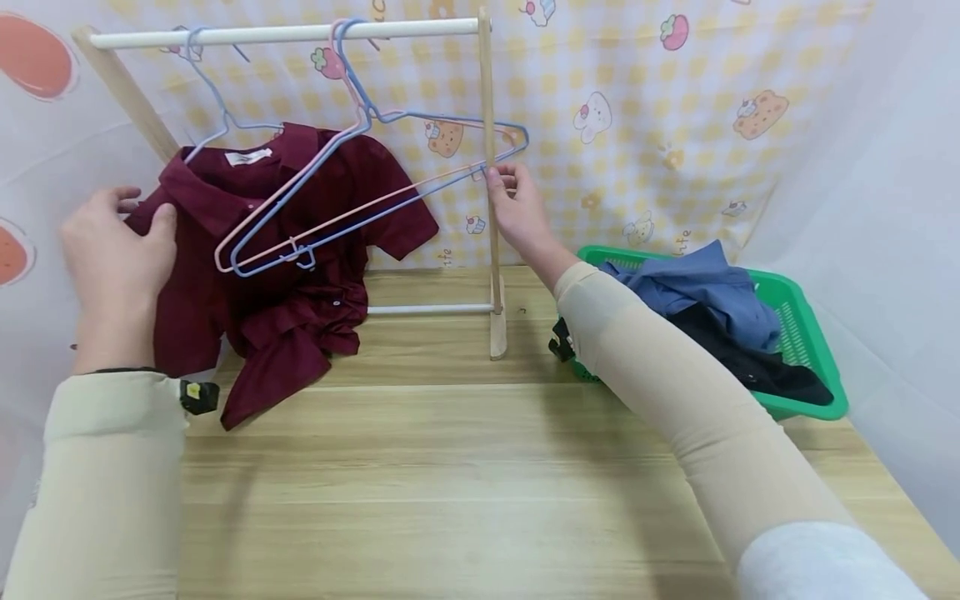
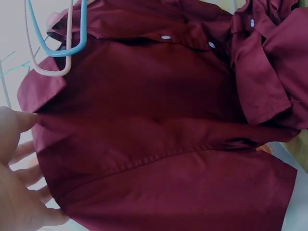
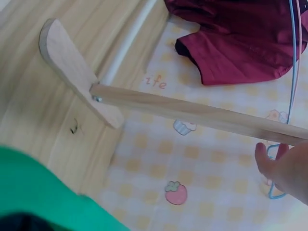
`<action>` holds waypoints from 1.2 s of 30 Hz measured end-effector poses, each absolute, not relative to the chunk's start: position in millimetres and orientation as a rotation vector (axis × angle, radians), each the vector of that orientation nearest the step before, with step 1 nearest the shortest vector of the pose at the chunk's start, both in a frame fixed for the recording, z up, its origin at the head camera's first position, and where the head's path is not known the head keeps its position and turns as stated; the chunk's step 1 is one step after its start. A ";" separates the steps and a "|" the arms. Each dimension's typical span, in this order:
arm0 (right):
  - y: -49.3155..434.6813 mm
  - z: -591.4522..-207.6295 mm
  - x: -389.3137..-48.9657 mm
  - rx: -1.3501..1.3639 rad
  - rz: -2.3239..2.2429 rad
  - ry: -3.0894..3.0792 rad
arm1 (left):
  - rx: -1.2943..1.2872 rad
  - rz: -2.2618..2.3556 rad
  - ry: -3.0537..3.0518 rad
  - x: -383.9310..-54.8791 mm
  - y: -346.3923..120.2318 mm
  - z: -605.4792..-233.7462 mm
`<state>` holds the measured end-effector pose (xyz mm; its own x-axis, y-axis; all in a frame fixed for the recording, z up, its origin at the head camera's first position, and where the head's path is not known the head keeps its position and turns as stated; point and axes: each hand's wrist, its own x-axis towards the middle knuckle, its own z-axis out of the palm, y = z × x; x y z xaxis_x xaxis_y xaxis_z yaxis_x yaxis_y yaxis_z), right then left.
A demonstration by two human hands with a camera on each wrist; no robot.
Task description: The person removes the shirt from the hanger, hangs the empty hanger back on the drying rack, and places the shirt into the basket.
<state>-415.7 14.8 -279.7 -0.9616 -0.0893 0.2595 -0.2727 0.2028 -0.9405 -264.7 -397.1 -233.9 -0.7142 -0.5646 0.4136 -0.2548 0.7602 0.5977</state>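
Note:
A maroon short-sleeved shirt (image 1: 225, 292) hangs on a light-blue hanger (image 1: 216, 93) at the rack's left, its lower part bunched toward the tabletop. My left hand (image 1: 123, 242) is at the shirt's shoulder; in the left wrist view its thumb and spread fingers (image 2: 31, 175) lie along the shirt's edge. In front of the shirt hang a pink hanger (image 1: 247, 227) and a blue hanger (image 1: 360, 227), side by side and turned at an angle. My right hand (image 1: 517, 204) is at the rack's right wooden post (image 1: 491, 250), fingertips close to the hangers' lower bar.
The rack's white top rail (image 1: 285, 34) carries the hangers. On the right of the wooden table (image 1: 450, 467) stands a green basket (image 1: 813, 333) holding a blue garment (image 1: 697, 283) and a black garment (image 1: 757, 358). A checked, patterned cloth (image 1: 637, 150) covers the back.

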 end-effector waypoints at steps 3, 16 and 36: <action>13.1 -283.6 -418.4 0.352 1.860 -2.283 | 0.608 -0.715 -2.390 -267.6 -403.5 -235.5; 9.5 -293.9 -426.0 0.373 1.754 -2.297 | 0.643 -0.746 -2.408 -272.1 -404.2 -225.1; -0.8 -306.3 -424.2 0.392 1.852 -2.122 | 0.760 -1.075 -2.230 -263.9 -406.1 -219.9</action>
